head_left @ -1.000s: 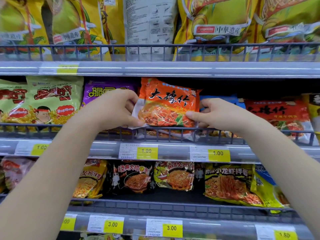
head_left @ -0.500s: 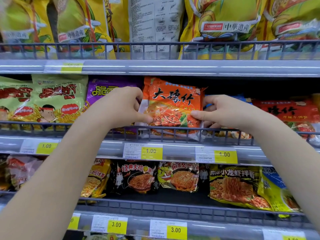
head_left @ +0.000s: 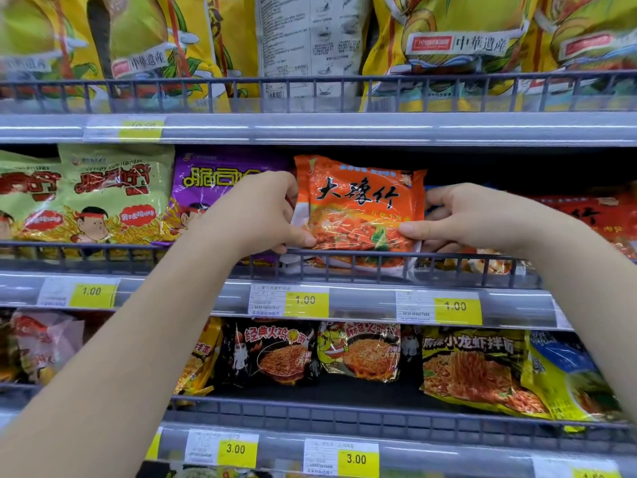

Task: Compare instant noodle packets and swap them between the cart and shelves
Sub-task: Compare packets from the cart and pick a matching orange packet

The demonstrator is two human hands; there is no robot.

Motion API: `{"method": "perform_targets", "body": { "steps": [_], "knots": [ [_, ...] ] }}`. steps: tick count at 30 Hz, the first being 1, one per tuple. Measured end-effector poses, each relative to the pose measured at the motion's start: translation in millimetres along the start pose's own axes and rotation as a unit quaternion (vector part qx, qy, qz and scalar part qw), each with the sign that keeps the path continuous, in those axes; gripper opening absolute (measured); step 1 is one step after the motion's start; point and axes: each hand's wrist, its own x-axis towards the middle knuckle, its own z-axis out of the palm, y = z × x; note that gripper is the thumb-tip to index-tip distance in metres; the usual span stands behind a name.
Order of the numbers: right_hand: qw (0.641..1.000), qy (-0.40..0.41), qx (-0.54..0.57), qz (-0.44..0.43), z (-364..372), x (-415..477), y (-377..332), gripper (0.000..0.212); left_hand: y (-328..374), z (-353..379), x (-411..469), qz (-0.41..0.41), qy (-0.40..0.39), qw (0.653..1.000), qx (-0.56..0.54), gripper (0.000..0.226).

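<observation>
Orange plastic catches the light on the noodle packet, which stands upright at the front of the middle shelf, its lower edge down behind the grey wire rail. Both hands have hold of it. The left hand pinches the packet's left edge, thumb on the printed face near the bottom corner and the other fingers curled round behind. The right hand grips the right edge the same way, thumb flat on the front low down, fingers tucked out of sight at the back. Both forearms reach up from the lower corners of the view.

Just left of the packet, partly behind the left hand, stands a purple packet, and further left two pale green packets with a cartoon face. To the right, beyond the right hand, is a red packet with what looks like the same black lettering, though it is blurred there. Yellow price tags reading 1.00 run along the middle shelf's edge. Large yellow bags fill the shelf above. Below, a black packet and a yellow-and-black packet lie over tags marked 3.00.
</observation>
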Motion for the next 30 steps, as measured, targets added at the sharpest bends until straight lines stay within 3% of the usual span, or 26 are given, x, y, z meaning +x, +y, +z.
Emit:
{"method": "perform_targets", "body": {
  "steps": [4, 9, 11, 14, 18, 23, 30],
  "knots": [
    [0.999, 0.010, 0.031, -0.020, 6.8, 2.8, -7.1, 0.033, -6.0, -8.1, -1.3, -0.027, -0.024, 0.998, 0.057, 0.055],
    [0.999, 0.019, 0.007, -0.026, 14.9, 7.2, -9.5, 0.038, 5.8, -17.9, -2.4, -0.061, -0.056, 0.986, 0.143, 0.059],
    [1.000, 0.014, 0.000, -0.021, 15.5, 4.8, -7.3, 0.045, 6.0, -18.6, -5.1, -0.058, -0.016, 0.986, 0.154, 0.066],
    [1.000, 0.022, -0.004, -0.016, 16.4, 3.6, -4.9, 0.068, 3.6, -13.6, -5.1, -0.038, 0.106, 0.990, 0.079, 0.054],
    [0.999, 0.049, -0.008, -0.015, 17.8, 0.6, -6.0, 0.043, -2.0, -6.9, -3.7, -0.044, 0.123, 0.990, 0.050, 0.042],
    [0.993, 0.114, 0.014, -0.016, 22.9, -5.0, -1.2, 0.032, -2.8, -11.3, -4.9, -0.071, 0.098, 0.986, 0.110, 0.047],
    [0.994, 0.102, -0.038, -0.004, 19.0, -11.6, -2.2, 0.030, -4.2, -2.9, -21.4, -0.043, 0.181, 0.981, 0.051, 0.043]
  ]
}}
